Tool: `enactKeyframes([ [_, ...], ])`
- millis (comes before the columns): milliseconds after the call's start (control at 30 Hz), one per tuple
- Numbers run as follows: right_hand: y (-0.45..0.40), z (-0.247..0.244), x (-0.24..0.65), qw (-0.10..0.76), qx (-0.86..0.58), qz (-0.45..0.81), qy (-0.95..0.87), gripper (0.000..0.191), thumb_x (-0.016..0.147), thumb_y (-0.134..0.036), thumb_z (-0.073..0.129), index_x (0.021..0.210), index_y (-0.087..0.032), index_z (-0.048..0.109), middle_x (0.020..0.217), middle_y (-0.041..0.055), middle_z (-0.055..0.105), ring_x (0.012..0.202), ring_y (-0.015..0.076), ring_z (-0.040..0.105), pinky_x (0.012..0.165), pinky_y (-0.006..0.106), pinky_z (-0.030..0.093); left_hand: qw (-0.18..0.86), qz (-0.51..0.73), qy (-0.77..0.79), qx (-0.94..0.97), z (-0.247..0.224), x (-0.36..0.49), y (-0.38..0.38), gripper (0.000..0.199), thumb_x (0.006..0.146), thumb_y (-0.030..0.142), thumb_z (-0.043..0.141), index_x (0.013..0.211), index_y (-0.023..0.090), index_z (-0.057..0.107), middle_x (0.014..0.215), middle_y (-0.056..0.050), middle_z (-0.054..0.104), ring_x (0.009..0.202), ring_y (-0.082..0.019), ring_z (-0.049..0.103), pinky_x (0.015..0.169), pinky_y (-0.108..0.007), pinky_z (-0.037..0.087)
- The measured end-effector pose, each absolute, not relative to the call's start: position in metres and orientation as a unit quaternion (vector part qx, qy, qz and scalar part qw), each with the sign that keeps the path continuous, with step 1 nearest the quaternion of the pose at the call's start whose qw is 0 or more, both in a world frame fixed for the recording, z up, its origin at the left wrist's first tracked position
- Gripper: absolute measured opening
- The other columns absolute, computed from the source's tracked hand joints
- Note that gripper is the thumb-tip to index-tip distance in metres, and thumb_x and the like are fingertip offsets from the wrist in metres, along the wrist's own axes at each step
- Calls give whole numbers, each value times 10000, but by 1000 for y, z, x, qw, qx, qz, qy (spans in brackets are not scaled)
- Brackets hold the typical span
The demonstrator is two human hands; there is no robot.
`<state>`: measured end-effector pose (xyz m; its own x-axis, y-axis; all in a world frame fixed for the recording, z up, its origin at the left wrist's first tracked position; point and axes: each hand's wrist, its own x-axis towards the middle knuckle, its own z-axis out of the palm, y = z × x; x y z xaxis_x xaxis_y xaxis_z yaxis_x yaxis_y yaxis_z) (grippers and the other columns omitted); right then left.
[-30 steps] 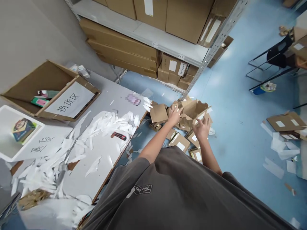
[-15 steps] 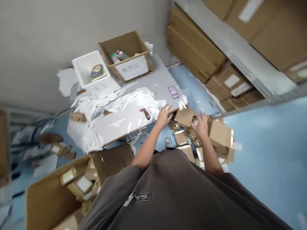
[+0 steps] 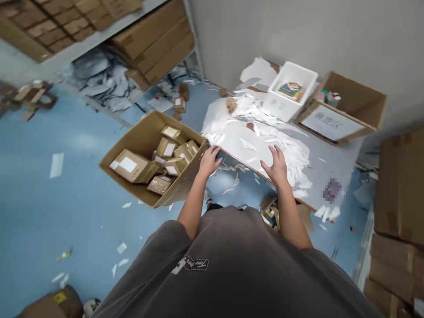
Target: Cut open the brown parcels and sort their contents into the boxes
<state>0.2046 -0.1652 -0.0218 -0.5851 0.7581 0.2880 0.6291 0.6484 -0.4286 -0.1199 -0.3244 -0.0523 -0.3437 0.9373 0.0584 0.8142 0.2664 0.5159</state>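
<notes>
My left hand is open beside the right rim of a large cardboard box; whether it touches the rim I cannot tell. Inside that box lie several small parcels, among them a brown parcel with a white label. Above the front edge of a low table, my right hand hovers with fingers spread and nothing in it. White paper strips are heaped on the tabletop just past this hand.
A white foam box and an open cardboard box stand at the table's back. Cardboard pieces lie below the table's front edge. Stacked cartons rise at right, a shelf at upper left. Paper scraps litter the blue floor.
My view has swung left, bringing the large parcel box near my left hand. Both hands have left the cardboard pile at the right and stay open. The red-and-black tool on the table no longer shows.
</notes>
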Motion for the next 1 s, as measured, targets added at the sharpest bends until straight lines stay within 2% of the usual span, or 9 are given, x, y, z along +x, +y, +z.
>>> enactKeyframes([
  [233,-209,-32,-27,149,-204,211,-944,742,980,-416,663,1661,-230,435,1691,185,428,1554,378,439,1262,595,431,192,222,857,422,-89,-249,-460,624,988,312,701,1589,204,572,1690,-149,484,1565,-334,464,1305,-460,399],
  [467,-247,-45,-195,92,-105,225,-964,773,968,-385,680,1682,-247,417,1708,168,402,1581,385,393,1286,620,395,199,222,909,291,-123,-344,-553,690,962,343,749,1613,262,534,1729,-125,430,1576,-369,434,1297,-496,405],
  [633,-236,-67,-274,37,-81,220,-971,795,955,-374,702,1685,-255,411,1731,152,374,1579,395,389,1297,606,384,224,231,916,241,-152,-399,-547,824,907,402,820,1645,246,489,1757,-147,378,1579,-391,417,1296,-507,396],
  [733,-220,-96,-322,-6,-53,232,-971,822,957,-399,701,1701,-259,380,1758,148,332,1590,413,365,1298,640,365,255,232,913,216,-176,-432,-526,909,895,454,842,1681,242,437,1771,-160,348,1588,-399,406,1297,-510,386],
  [867,-202,-158,-395,-64,-6,253,-965,878,947,-416,733,1719,-264,343,1780,151,283,1608,424,323,1285,671,371,302,220,911,175,-221,-476,-502,1063,861,480,891,1734,245,331,1803,-182,271,1628,-403,351,1330,-501,321],
  [1000,-191,-236,-473,-115,39,255,-959,966,918,-440,799,1733,-269,310,1814,152,191,1635,440,257,1271,685,381,319,223,910,140,-288,-525,-483,1181,841,487,902,1769,262,207,1820,-188,221,1665,-418,267,1341,-563,275],
])
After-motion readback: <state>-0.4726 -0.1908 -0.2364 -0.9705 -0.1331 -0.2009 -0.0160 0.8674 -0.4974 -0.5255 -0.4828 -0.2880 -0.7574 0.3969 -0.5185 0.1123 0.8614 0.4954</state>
